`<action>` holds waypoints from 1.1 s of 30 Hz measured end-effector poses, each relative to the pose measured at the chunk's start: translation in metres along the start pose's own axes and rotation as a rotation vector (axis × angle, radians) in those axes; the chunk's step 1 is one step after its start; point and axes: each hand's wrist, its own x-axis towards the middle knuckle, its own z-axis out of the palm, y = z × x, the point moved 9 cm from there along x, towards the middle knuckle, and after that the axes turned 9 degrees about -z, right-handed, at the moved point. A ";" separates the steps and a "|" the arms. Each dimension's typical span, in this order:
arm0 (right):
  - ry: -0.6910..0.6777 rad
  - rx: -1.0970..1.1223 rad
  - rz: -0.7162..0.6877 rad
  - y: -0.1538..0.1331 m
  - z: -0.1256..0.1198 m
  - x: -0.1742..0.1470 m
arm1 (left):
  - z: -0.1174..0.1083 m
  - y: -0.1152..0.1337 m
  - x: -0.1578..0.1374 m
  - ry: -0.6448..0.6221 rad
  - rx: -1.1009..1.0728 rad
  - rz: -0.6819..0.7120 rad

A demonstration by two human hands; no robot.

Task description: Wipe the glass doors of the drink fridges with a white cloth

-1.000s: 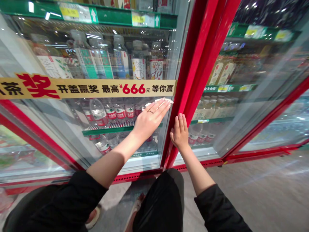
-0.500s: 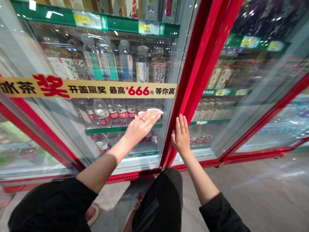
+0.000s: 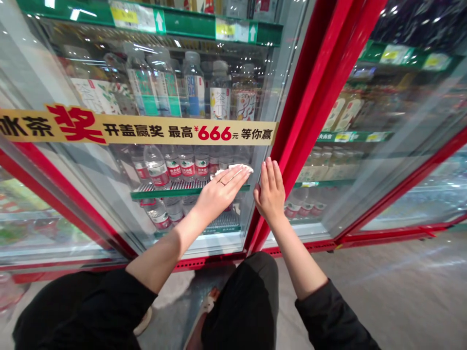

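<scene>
My left hand, with a ring on one finger, lies flat over a white cloth or tissue against the glass door of a drinks fridge. The cloth's edges show past the fingertips and beside the knuckles; the rest is hidden under the palm. Just to the right, my right hand rests on the left side of the red door frame, fingers stretched upward and holding nothing. Behind the glass, near my left hand, stand water bottles with red labels.
A yellow promotional strip runs across the glass above my hands. Soda and tea bottles stand on the shelf behind. Another glass door is to the right. My knee is close to the fridge's red base, above the grey floor.
My left hand and the cloth have shifted slightly right in view. My right hand has slid a little up and left along the red frame. The view has also shifted slightly.
</scene>
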 end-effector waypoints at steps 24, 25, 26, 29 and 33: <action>0.050 -0.004 0.039 -0.011 -0.012 0.004 | -0.016 -0.021 0.009 0.039 0.070 0.005; 0.054 -0.013 0.047 -0.014 -0.012 0.005 | -0.019 -0.026 0.009 0.044 0.078 -0.022; 0.054 -0.018 0.052 -0.018 -0.013 0.006 | -0.021 -0.031 0.006 0.044 0.086 -0.052; 0.033 -0.017 0.050 -0.027 -0.010 0.009 | -0.019 -0.033 -0.010 0.011 0.089 -0.099; 0.042 0.017 -0.026 -0.042 -0.003 0.015 | -0.014 -0.024 -0.019 -0.009 0.076 -0.036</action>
